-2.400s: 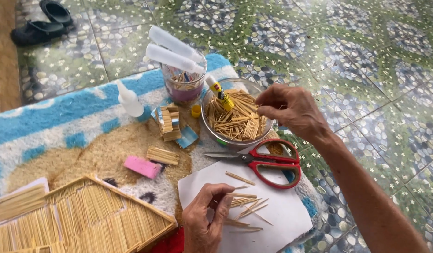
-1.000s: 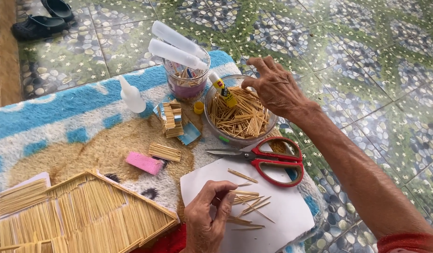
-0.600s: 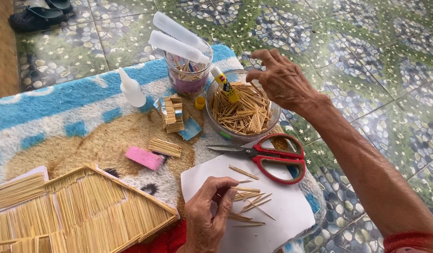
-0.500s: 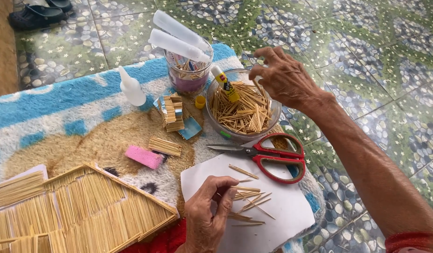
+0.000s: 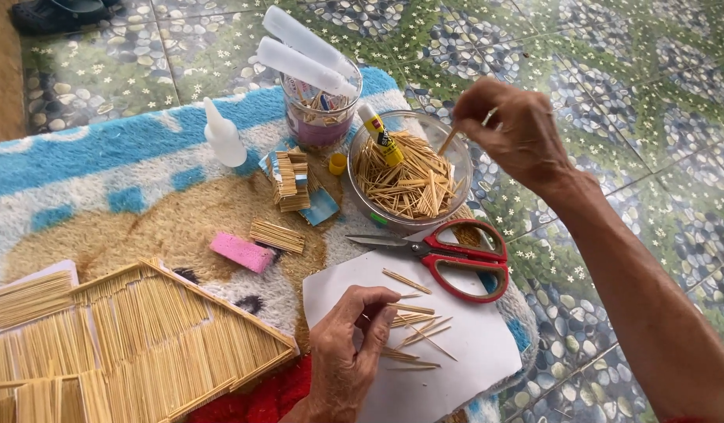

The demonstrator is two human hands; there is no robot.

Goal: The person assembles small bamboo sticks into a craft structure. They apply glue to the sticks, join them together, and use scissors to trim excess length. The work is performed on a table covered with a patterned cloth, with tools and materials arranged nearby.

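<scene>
My right hand (image 5: 512, 129) hovers over the right rim of a clear bowl (image 5: 456, 149) full of toothpicks and pinches one toothpick between its fingertips. A yellow glue tube (image 5: 380, 135) stands tilted in that bowl. My left hand (image 5: 348, 352) rests on a white sheet of paper (image 5: 456, 368), fingers curled over loose toothpicks (image 5: 413, 325) lying there; whether it grips one I cannot tell. Red-handled scissors (image 5: 448, 254) lie between the bowl and the paper.
A toothpick-covered roof panel (image 5: 135, 337) lies at the lower left on a blue-and-tan rug (image 5: 103, 157). A pink block (image 5: 240, 252), small toothpick bundles (image 5: 287, 180), a white glue bottle (image 5: 221, 135) and a cup holding two white tubes (image 5: 319, 102) stand nearby. Patterned floor tiles (image 5: 612, 102) surround the rug.
My right hand dipped to the bowl's far rim and has lifted with a toothpick pinched in its fingers. The left hand stays on the paper.
</scene>
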